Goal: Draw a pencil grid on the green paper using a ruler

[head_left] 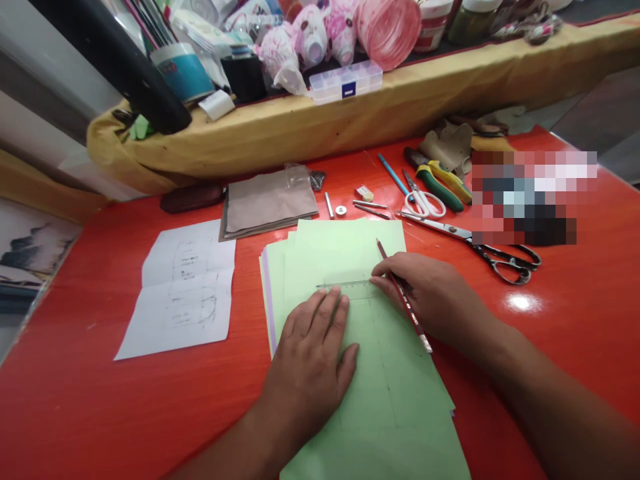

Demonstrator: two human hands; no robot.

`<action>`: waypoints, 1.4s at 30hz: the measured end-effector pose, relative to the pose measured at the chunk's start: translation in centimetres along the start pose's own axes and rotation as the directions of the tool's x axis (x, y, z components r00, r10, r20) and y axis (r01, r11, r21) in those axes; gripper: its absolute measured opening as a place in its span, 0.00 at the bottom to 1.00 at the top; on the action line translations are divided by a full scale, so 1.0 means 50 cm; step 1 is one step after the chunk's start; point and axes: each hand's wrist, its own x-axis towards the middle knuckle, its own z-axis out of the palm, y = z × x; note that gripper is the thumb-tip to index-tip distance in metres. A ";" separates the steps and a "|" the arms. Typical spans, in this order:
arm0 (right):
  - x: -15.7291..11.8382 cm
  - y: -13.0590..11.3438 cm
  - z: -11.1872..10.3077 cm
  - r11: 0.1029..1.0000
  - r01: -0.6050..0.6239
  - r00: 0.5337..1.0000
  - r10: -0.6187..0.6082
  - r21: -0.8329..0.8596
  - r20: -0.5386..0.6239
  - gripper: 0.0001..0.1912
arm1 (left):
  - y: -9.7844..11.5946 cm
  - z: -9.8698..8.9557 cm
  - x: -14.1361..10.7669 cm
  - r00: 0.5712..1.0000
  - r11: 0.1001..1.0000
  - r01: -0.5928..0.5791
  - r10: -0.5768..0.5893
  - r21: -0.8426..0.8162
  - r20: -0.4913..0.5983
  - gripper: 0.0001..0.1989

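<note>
My left hand [317,347] lies flat on the green paper [400,387], fingers stretched out, with fingertips at the lower edge of a narrow see-through ruler [345,284]. In my right hand [425,287] is a dark red pencil [407,303], its point facing away from me and its pale end toward my wrist. The thumb and forefinger of that hand are at the ruler's right end; whether they pinch it is hard to tell. Thin pencil lines run across and down the green sheet, which tops a stack of papers.
A creased white sheet with drawings [187,287] lies left on the red table [75,373]. Behind the stack are brown leather pieces [270,200], an eraser [364,193] and small rods. Large scissors [460,233], white-handled scissors [425,203] and pliers [437,180] lie at right.
</note>
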 end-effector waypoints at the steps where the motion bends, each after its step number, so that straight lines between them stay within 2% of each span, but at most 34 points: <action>1: 0.000 0.000 0.000 1.000 -0.002 1.000 0.002 0.000 0.000 0.09 | 0.000 0.000 0.000 1.000 1.000 0.001 -0.001 0.000 0.001 0.25; 42: 0.002 -0.006 -0.003 1.000 0.002 1.000 -0.002 -0.023 0.000 0.11 | 0.002 0.002 -0.001 1.000 1.000 0.012 -0.012 0.006 0.009 0.26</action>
